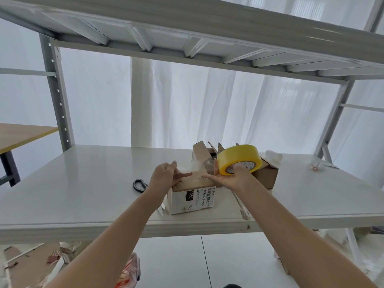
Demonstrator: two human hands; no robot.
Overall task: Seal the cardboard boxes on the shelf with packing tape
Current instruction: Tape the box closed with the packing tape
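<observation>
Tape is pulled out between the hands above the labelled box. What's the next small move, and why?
Probably lower the strip onto the labelled box's closed top and press it flat. The left hand pinches its free end, the right hand holds the tape roll, and the strip seems to hang just above the flaps, not yet stuck. The scissors lie left for cutting afterwards.

Tape roll [239,157] bright yellow, white inside w/ small dark marks. Tape strip [188,169] see-thru, whitish. Front box [194,184] brown; its label [199,199] white w/ black block, white "060" & black bar lines. Back box [267,176] brown too. Scissors [138,185] handle black. Shelf [83,183] white-grey. Curtain [187,104] white. Table [20,135] light wood, yellow edge
</observation>
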